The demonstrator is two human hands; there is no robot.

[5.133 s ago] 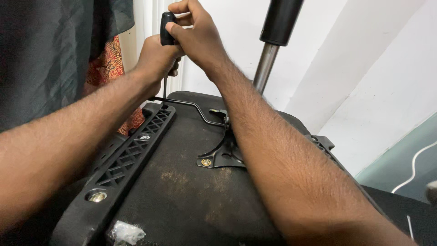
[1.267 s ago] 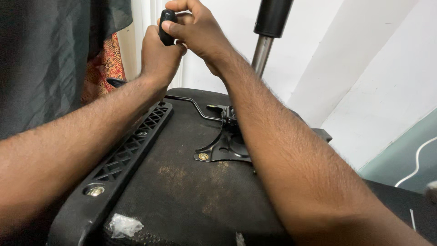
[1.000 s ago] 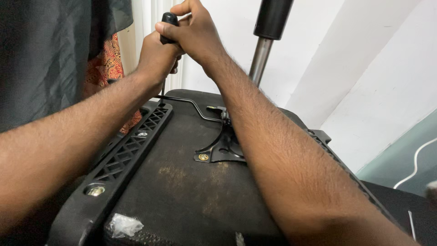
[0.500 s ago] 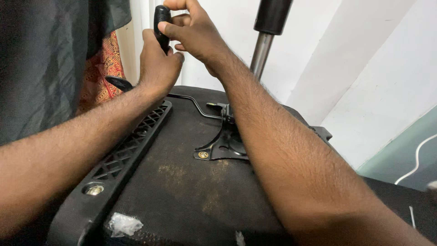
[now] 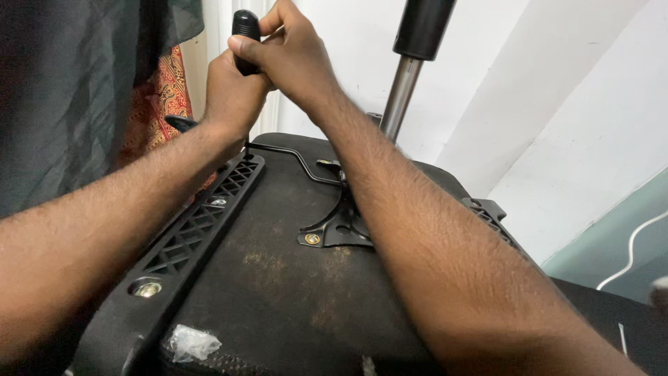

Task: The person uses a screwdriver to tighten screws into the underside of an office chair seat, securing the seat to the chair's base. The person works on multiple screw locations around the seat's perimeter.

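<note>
Half a second before, my left hand (image 5: 233, 94) was lower and a little open beside the black handle (image 5: 245, 38); at this moment it had come up again and closed around the lower part of that handle. My right hand (image 5: 292, 52) also was clamped on the handle from the other side, with the fingers wrapped over it, so both hands pressed together and touched each other. Only the round top of the handle showed above my fingers. The handle stood upright, high above the far edge of the overturned office chair seat (image 5: 278, 292), in front of the white wall (image 5: 557, 104).

Under my hands, a thin bent metal lever rod (image 5: 296, 157) ran across the dark underside of the seat toward the black mounting plate (image 5: 334, 226), which had a brass-coloured bolt (image 5: 312, 239) in its corner. On the left side of the seat lay a black plastic bracket with lattice holes (image 5: 195, 230), with another bolt (image 5: 147, 288) near its close end. Behind my right forearm, the gas lift cylinder (image 5: 407, 69) rose up, shiny metal below and black above. A small piece of crumpled clear plastic (image 5: 191, 342) lay at the near edge of the seat. Dark cloth (image 5: 62, 90) hung at the left.
</note>
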